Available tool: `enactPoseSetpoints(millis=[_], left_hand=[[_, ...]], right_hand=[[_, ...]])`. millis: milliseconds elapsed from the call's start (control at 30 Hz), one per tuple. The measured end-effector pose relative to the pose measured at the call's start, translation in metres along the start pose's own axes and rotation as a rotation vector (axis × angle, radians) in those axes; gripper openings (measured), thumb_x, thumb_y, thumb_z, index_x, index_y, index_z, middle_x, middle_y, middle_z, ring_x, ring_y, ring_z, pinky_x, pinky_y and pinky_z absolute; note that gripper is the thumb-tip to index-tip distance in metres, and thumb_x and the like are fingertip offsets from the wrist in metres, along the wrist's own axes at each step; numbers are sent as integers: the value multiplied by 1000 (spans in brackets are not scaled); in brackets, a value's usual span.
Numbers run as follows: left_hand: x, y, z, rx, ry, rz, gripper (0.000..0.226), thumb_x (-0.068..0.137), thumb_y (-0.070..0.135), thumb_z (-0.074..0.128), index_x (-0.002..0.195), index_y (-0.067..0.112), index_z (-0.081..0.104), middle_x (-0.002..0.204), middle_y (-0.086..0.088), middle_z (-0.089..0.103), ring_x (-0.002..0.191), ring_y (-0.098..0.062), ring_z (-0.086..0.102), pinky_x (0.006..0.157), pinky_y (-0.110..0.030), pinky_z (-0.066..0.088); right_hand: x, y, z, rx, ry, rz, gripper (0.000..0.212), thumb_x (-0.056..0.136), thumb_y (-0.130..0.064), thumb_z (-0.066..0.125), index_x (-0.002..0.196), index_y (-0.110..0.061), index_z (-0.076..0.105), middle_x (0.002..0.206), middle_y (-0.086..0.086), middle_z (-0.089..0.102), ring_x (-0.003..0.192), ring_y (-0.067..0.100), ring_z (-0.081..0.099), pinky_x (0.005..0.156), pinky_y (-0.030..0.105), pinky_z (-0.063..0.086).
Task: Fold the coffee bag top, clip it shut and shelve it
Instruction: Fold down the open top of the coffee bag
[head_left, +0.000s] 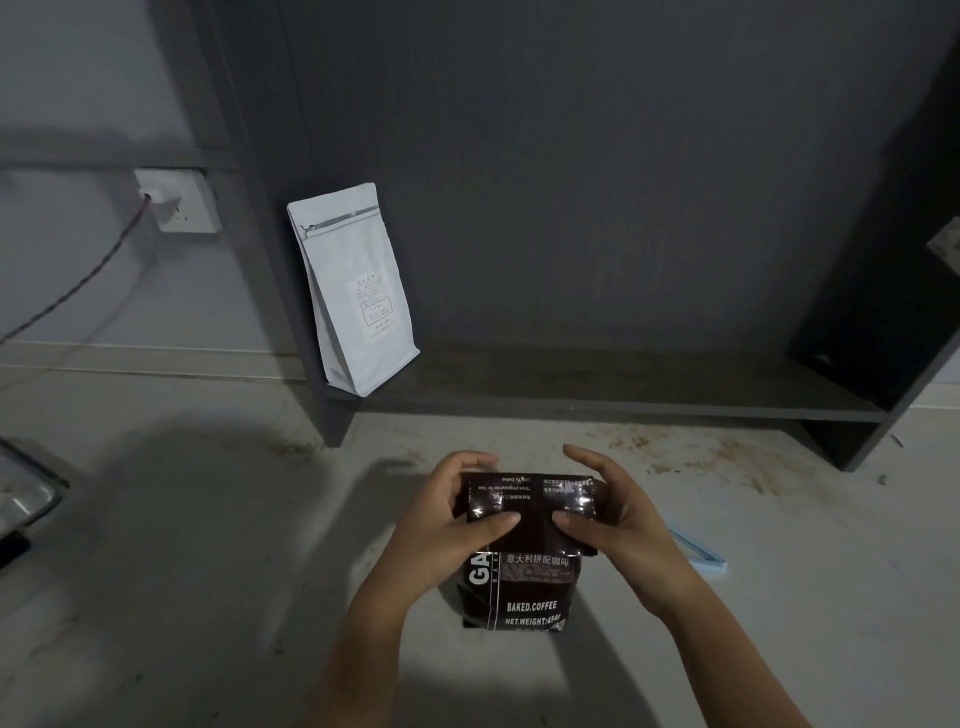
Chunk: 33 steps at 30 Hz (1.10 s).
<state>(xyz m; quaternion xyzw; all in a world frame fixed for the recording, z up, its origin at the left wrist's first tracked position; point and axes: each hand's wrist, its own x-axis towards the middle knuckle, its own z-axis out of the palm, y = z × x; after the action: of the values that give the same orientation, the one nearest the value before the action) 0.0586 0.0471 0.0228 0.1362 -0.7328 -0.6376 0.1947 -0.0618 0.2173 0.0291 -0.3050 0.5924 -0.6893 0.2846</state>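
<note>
A dark brown coffee bag (524, 592) with white lettering stands upright on the pale counter, low in the middle of the view. Its top flap (530, 501) is bent over toward me. My left hand (447, 514) grips the flap's left side, thumb pressed on its front. My right hand (618, 519) holds the right side, thumb on the front and fingers curled behind. A light blue clip (698, 551) lies on the counter just right of my right wrist, partly hidden by it. The dark shelf board (623, 395) runs behind the bag.
A white coffee pouch (353, 291) stands at the shelf's left end. A wall socket (179, 202) with a red cable sits at the left. A metal object (26, 493) pokes in at the left edge. Brown stains (701, 452) mark the counter near the shelf.
</note>
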Motion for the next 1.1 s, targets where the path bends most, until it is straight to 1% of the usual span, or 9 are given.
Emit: enactPoseSetpoints(millis=[300,433,567,667,733,867,967,1033,1100], left_hand=[[1,-4,6,67,122,18,30,65,20,80,86,37,66,88,6,77,86,-15,71,82,-40,55],[0,-5,12,89,204,71,37,71,1,77,80,36,67,82,8,77,78,-12,73,73,-33,56],[0,0,14,93,275,211,22,65,16,70,80,33,68,83,8,77,78,-12,74,70,-21,57],[6,-11,15,114,307,155,39,70,-5,69,73,34,68,77,2,77,76,-15,74,71,-28,59],[7,-19,17,85,327,88,50,73,-15,66,71,35,67,73,2,76,73,-16,73,69,-28,57],[9,-24,16,115,305,88,43,78,-7,68,75,36,67,77,12,76,74,-9,72,67,-17,55],[5,-29,15,145,292,68,31,83,6,68,77,36,68,78,7,76,78,-11,72,68,-26,57],[1,-33,16,160,331,82,26,80,11,69,74,37,68,77,5,76,77,-13,72,69,-31,58],[-1,-35,16,168,350,92,31,75,10,69,72,40,69,73,11,76,72,-8,72,66,-24,57]], right_hand=[[5,9,2,-199,88,-34,19,73,3,70,83,-13,69,75,1,75,72,16,70,58,22,54],[5,9,8,-297,207,-96,14,71,3,71,70,-11,69,64,-2,74,60,14,69,53,20,54],[2,6,15,-336,297,-254,20,71,2,70,67,-17,68,71,-1,73,62,12,67,56,19,53],[4,13,18,-464,292,-231,21,73,1,69,68,-19,67,60,-2,69,63,8,65,57,13,49],[6,20,18,-502,274,-181,22,75,-1,69,71,-23,67,67,-7,70,66,7,65,58,10,48],[6,24,11,-647,260,-215,28,77,-11,70,76,-37,60,72,-17,67,76,-9,61,62,2,42],[2,30,6,-665,268,-196,20,76,-6,70,84,-24,66,77,-25,64,80,-16,58,66,0,41],[1,36,3,-632,303,-176,18,74,-1,70,78,-18,70,67,-23,66,75,-12,61,63,1,42],[2,39,2,-602,318,-160,16,71,0,72,71,-16,71,62,-19,70,69,-6,63,59,5,42]])
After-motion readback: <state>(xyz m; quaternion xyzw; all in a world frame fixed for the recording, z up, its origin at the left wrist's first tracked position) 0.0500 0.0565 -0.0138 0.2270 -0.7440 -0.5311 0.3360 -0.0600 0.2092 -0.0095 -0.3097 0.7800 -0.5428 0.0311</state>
